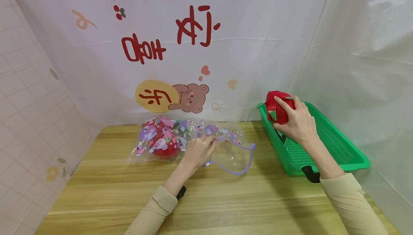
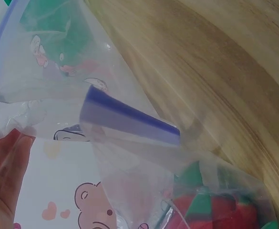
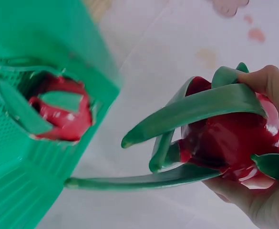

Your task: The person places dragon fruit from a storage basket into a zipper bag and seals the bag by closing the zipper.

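Note:
My right hand (image 1: 298, 122) grips a red dragon fruit (image 3: 220, 129) with long green scales, its fingers and thumb spread round it. The fruit is above the far left corner of the green basket (image 1: 350, 156). A second dragon fruit (image 3: 67, 109) lies inside that basket. With its fingertips, my left hand (image 1: 198, 152) pinches the mouth of a clear printed zip bag (image 2: 48, 86) edged in purple. The bag lies on its side, its mouth spread toward the basket. Red fruit with green parts (image 1: 164, 147) shows through the bag's left end; how many is hard to tell.
The wooden table (image 1: 219, 202) carries the bag at left centre and the basket at right. Behind them hangs a white sheet (image 1: 251, 48) with red characters and a bear print (image 1: 191, 98). Further sheets enclose the left and right sides.

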`<state>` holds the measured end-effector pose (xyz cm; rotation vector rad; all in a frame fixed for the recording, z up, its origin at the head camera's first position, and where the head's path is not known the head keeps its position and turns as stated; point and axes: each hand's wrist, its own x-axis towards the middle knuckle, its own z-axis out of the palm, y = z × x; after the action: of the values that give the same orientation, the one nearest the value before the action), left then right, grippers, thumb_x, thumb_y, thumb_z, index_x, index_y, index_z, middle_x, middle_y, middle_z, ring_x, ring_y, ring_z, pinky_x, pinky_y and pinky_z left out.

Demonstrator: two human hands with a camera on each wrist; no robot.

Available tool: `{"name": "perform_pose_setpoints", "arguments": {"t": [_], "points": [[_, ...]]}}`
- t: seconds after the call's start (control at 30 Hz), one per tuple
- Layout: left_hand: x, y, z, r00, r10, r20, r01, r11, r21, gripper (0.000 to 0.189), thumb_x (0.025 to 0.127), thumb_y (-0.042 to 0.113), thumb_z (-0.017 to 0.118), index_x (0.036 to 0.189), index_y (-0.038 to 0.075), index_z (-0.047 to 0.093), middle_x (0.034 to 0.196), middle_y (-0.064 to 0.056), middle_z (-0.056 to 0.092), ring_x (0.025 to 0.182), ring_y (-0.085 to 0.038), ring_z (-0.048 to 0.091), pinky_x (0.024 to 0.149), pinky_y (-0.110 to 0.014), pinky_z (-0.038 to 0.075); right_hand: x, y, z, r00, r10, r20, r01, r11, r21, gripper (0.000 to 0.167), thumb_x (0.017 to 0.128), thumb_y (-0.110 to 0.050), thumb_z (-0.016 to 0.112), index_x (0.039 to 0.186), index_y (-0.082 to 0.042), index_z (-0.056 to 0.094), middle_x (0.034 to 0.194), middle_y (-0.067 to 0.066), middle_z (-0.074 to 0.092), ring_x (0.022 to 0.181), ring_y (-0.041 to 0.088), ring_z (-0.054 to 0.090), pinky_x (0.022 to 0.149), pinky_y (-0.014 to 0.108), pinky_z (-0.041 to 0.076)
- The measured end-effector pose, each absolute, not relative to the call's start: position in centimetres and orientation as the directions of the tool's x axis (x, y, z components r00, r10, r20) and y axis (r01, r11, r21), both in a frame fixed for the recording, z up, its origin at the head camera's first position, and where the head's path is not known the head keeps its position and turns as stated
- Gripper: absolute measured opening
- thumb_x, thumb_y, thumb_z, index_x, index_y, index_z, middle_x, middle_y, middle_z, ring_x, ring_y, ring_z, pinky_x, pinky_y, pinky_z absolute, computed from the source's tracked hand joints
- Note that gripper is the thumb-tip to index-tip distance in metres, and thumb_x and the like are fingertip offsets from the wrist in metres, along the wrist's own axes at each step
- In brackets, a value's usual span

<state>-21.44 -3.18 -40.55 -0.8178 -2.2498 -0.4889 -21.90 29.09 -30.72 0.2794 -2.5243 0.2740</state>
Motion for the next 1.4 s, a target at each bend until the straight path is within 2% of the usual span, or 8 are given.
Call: {"name": "perform_pose_setpoints", "arguments": {"t": [0.1,0.33,0.47,0.6,0.73,1.13,1.4], "points": [[-21.6,-3.1,-40.5,-0.585,0.410,0.700,0.673,0.727,0.136,0.012,0.089,0.014,0.061,0.090,0.007,0.072,0.060,0.001,0.063,0.042,0.001,0.027,0.038,-0.008,0.018,-21.0,28.0,-31.2,-0.774,-0.198,0.602,-0.310,0.947,-0.088,0.085,0.065,-0.019,0.080,0.141,-0.030,0.043,0.130,0.024,0.044,0.110,0.045,0.046,0.055,0.061,0.052],[-21.9,-3.0,-40.4,-0.600,0.384,0.702,0.667,0.725,0.173,0.013,0.090,0.013,0.061,0.089,0.006,0.072,0.070,-0.002,0.071,0.046,-0.004,0.053,0.043,-0.007,0.035,-18.6,25.6,-31.9,-0.676,-0.335,0.656,-0.448,0.894,-0.005,0.089,0.059,-0.023,0.088,0.138,-0.028,0.048,0.135,0.027,0.044,0.113,0.045,0.048,0.056,0.057,0.055],[-22.0,-2.9,-40.2,-0.604,0.367,0.707,0.658,0.730,0.183,0.013,0.090,0.012,0.061,0.088,0.006,0.072,0.072,-0.003,0.073,0.050,-0.008,0.061,0.045,-0.011,0.043,-17.1,24.3,-32.3,-0.631,-0.410,0.659,-0.527,0.850,0.025,0.088,0.056,-0.026,0.089,0.136,-0.026,0.050,0.136,0.026,0.045,0.117,0.046,0.048,0.058,0.054,0.056],[-22.1,-2.9,-40.2,-0.596,0.353,0.721,0.656,0.732,0.184,0.011,0.088,0.011,0.062,0.086,0.005,0.071,0.072,-0.004,0.073,0.053,-0.011,0.065,0.047,-0.013,0.048,-15.7,23.1,-32.9,-0.600,-0.462,0.653,-0.579,0.814,0.044,0.088,0.055,-0.028,0.088,0.135,-0.027,0.052,0.138,0.024,0.046,0.121,0.045,0.048,0.052,0.046,0.057],[-22.2,-2.8,-40.2,-0.595,0.347,0.725,0.655,0.732,0.188,0.011,0.088,0.010,0.062,0.086,0.005,0.071,0.072,-0.005,0.073,0.053,-0.011,0.065,0.047,-0.013,0.048,-14.5,22.1,-33.7,-0.590,-0.495,0.638,-0.605,0.794,0.057,0.090,0.053,-0.032,0.088,0.135,-0.030,0.052,0.138,0.021,0.047,0.121,0.042,0.048,0.051,0.039,0.057],[-22.2,-2.6,-40.0,-0.587,0.329,0.740,0.653,0.732,0.192,0.012,0.088,0.011,0.062,0.090,0.005,0.072,0.074,-0.005,0.074,0.053,-0.012,0.066,0.046,-0.016,0.048,-12.4,20.4,-36.8,-0.620,-0.557,0.553,-0.623,0.778,0.086,0.086,0.053,-0.035,0.086,0.133,-0.035,0.053,0.135,0.013,0.051,0.117,0.038,0.053,0.057,0.036,0.059],[-21.8,-2.5,-39.9,-0.543,0.327,0.773,0.664,0.731,0.157,0.010,0.086,0.012,0.064,0.086,0.006,0.072,0.065,-0.002,0.071,0.043,-0.008,0.054,0.041,-0.011,0.038,-12.5,19.8,-38.5,-0.634,-0.565,0.527,-0.625,0.777,0.081,0.085,0.055,-0.038,0.085,0.134,-0.036,0.052,0.136,0.012,0.050,0.114,0.028,0.053,0.053,0.031,0.057]]}}
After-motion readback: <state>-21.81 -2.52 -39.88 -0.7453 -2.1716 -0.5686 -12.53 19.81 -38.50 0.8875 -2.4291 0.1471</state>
